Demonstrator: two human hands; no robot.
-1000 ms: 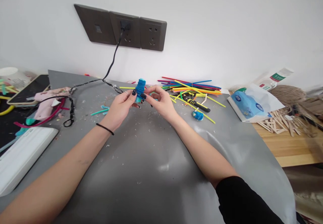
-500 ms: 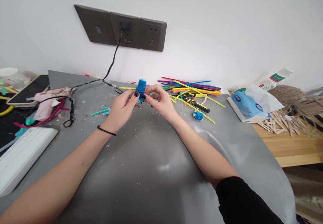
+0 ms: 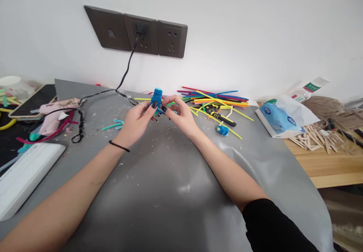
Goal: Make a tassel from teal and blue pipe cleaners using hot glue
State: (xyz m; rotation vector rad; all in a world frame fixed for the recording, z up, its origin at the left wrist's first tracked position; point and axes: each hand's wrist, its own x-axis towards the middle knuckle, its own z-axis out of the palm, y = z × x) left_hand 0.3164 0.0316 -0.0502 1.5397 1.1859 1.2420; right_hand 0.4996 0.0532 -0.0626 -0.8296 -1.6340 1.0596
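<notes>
A roll of blue fuzzy pipe cleaner [image 3: 157, 95], wound in tight ridges, stands upright between my hands above the mat. My left hand [image 3: 137, 120] is closed on its lower part, thumb against the near side. Just to the right, my right hand [image 3: 181, 117] pinches a blue strand at the roll's base with thumb and fingers. The fingertips partly hide the lower end, where lighter blue bits stick out. A second, smaller blue roll [image 3: 222, 130] lies on the grey mat [image 3: 170, 191] to the right.
Loose and bundled coloured pipe cleaners [image 3: 218, 97] lie by the wall, with black-and-yellow pliers [image 3: 224, 119] among them. At left are a pink glue gun [image 3: 49, 121], its black cord and a white box [image 3: 31, 176]. A tissue pack [image 3: 279, 117] and wooden sticks [image 3: 314, 138] sit right.
The blue roll has tipped and shifted slightly left. My right thumb and fingers have moved slightly apart from the left thumb, showing more blue strand between the hands.
</notes>
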